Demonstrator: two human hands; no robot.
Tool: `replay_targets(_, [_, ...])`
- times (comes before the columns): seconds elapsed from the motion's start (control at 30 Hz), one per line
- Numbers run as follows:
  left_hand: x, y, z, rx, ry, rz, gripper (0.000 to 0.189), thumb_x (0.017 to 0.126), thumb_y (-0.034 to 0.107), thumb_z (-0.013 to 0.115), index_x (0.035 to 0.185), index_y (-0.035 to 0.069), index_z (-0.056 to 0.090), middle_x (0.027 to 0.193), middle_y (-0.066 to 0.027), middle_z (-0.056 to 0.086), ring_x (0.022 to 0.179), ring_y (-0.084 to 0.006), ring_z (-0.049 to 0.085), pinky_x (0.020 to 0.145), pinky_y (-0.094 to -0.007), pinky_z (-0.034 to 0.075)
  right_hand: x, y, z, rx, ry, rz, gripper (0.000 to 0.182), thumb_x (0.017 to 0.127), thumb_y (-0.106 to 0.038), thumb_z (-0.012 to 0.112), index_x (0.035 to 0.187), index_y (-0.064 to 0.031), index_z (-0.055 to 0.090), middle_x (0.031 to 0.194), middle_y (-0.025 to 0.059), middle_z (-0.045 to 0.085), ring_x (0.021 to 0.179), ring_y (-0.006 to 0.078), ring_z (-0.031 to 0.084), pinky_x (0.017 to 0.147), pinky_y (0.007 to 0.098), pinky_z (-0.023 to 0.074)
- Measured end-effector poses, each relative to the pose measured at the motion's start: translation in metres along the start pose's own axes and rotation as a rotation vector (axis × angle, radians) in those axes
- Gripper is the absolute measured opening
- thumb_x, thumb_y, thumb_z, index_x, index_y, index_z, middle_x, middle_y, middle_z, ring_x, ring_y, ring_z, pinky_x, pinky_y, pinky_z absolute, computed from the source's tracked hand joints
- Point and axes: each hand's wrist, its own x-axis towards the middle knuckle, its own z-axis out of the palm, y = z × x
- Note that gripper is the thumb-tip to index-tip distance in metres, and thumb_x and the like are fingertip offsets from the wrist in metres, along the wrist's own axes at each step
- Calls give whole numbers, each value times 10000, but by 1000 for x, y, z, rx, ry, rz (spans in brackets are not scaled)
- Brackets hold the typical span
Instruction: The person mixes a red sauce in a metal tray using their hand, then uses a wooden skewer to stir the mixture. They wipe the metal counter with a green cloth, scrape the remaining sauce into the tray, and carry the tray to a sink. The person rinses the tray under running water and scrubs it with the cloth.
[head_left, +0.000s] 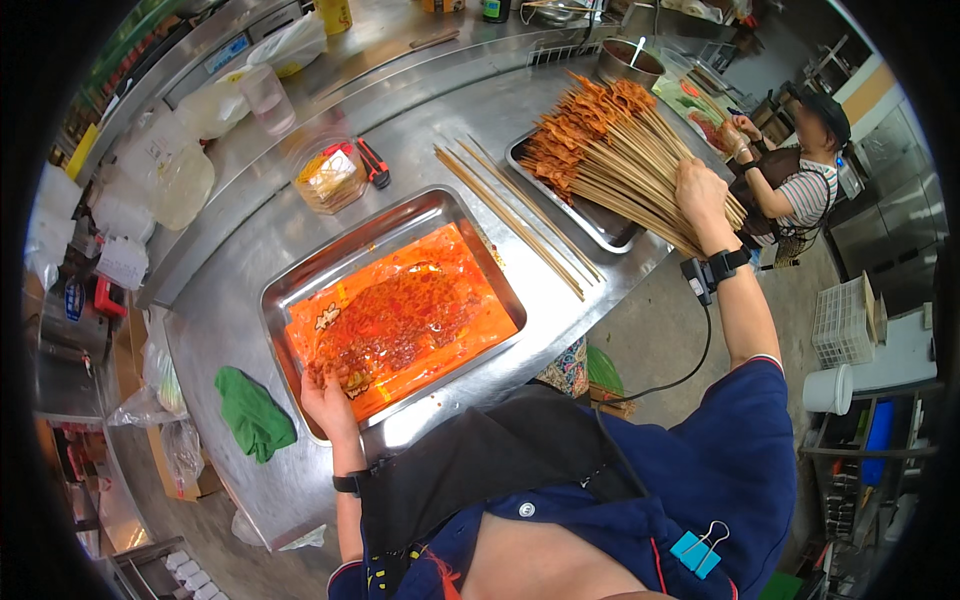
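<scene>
My right hand (702, 196) lies closed over the bare ends of a big pile of bamboo skewers (637, 161) with reddish-orange food on their far ends. The pile rests across a steel tray (566, 217) at the bench's right. My left hand (330, 397) is at the near left corner of a second steel tray (517, 309), its fingertips in red, oily minced food (397, 322) spread on an orange printed plastic packet (480, 296). Whether those fingers pinch anything is hidden by the food. Between the trays lie several bare skewers (517, 225).
A green cloth (255, 416) lies left of the near tray. Behind it stand a plastic tub of rubber bands (328, 180) and a red-black box cutter (373, 163). A steel pot (631, 64) is at the back right. A co-worker (795, 161) stands at the far right.
</scene>
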Motion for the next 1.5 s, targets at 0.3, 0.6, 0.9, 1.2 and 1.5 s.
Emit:
replay_targets(0.3, [-1, 7, 3, -35, 2, -33, 130, 867, 0, 469, 973, -38, 534, 860, -64, 615, 722, -112, 582, 658, -234, 467, -2, 13, 6, 3, -57, -32, 91, 764, -89, 482, 758, -20, 539, 746, 199, 603, 695, 374, 590, 607, 450, 475])
replay_targets(0.6, [0, 3, 2, -59, -2, -29, 135, 859, -13, 462, 973, -29, 532, 847, -57, 613, 713, -105, 579, 647, -226, 461, 2, 13, 3, 34, -20, -80, 86, 751, -81, 470, 746, -12, 521, 759, 194, 600, 719, 385, 584, 617, 457, 467])
replay_targets(0.9, [0, 5, 4, -38, 14, -44, 126, 855, -13, 460, 960, -29, 529, 833, -59, 609, 701, -107, 580, 632, -225, 464, 24, 7, 7, 57, -96, -32, 232, 804, -199, 453, 739, -24, 591, 786, 161, 615, 754, 359, 590, 660, 459, 462])
replay_targets(1.2, [3, -4, 1, -19, 20, 34, 108, 874, 3, 451, 965, -23, 503, 796, -69, 608, 656, -117, 590, 578, -220, 473, 18, -1, 7, 22, -7, -74, 173, 788, -166, 489, 709, -33, 565, 738, 164, 611, 705, 344, 601, 619, 443, 474])
replay_targets(1.5, [2, -1, 2, -56, 11, 7, 112, 879, 11, 454, 974, -26, 498, 803, -72, 609, 659, -121, 594, 578, -224, 477, 18, -6, 3, -37, -16, -133, 116, 732, -120, 516, 717, -17, 567, 829, 144, 582, 816, 315, 576, 652, 418, 478])
